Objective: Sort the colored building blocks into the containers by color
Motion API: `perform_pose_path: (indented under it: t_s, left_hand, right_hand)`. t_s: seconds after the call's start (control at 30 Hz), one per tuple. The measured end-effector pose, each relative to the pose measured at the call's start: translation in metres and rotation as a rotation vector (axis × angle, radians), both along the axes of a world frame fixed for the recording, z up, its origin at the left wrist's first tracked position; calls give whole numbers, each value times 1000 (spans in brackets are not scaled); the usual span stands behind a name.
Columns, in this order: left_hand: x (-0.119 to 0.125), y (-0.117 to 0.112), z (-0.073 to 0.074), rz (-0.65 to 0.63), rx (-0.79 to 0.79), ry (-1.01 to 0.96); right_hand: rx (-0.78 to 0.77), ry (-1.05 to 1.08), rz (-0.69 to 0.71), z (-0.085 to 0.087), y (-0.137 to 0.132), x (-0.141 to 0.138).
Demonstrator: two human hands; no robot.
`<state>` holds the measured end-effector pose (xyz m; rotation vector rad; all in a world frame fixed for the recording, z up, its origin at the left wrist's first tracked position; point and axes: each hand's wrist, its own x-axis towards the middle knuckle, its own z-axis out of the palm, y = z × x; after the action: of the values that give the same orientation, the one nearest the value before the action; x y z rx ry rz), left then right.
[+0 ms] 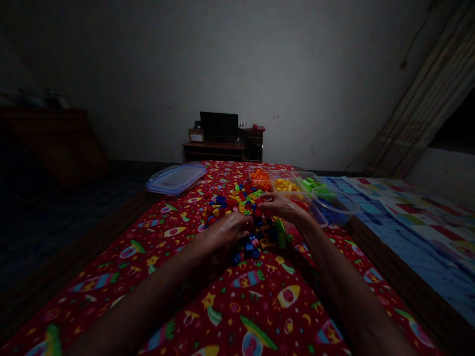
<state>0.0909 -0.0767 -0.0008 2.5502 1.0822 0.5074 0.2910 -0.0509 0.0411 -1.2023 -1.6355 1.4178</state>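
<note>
A heap of mixed toy building bricks [221, 201] in red, blue, yellow and green lies on the red patterned cloth. My left hand [234, 225] is at the heap's near side, fingers curled down among the bricks; what they hold, if anything, is hidden. Just right of it, my right hand [278, 204] reaches over the heap with bent fingers closed at a red brick [258, 212]. Blue bricks [249, 248] lie close below my left hand. Behind my right hand stands a clear divided box [272, 181] with orange bricks [261, 178] and yellow bricks [285, 185] in separate compartments.
Green bricks [310, 185] fill another compartment. A round clear tub [349, 210] with blue bricks stands at the right. A clear lid with a blue rim [176, 179] lies at the far left of the cloth [218, 296]. Beyond are a monitor [218, 126] and a bed [419, 222].
</note>
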Motion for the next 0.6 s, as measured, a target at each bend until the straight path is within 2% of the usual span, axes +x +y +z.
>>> perform_pose_path:
  t_s: [0.13, 0.27, 0.37, 0.47, 0.6]
  left_hand:
    - [-8, 12, 14, 144, -50, 21]
    - [-15, 18, 24, 237, -170, -269]
    - [-14, 19, 26, 258, -187, -479]
    - [-6, 16, 24, 255, -58, -533]
    - [9, 8, 17, 316, 171, -465]
  right_hand:
    - [-159, 259, -24, -6, 3, -3]
    - [-225, 379, -62, -13, 9, -8]
    - [-246, 430, -67, -16, 8, -16]
    - [-278, 497, -11, -17, 2, -29]
    - [-334, 561, 14, -18, -8, -44]
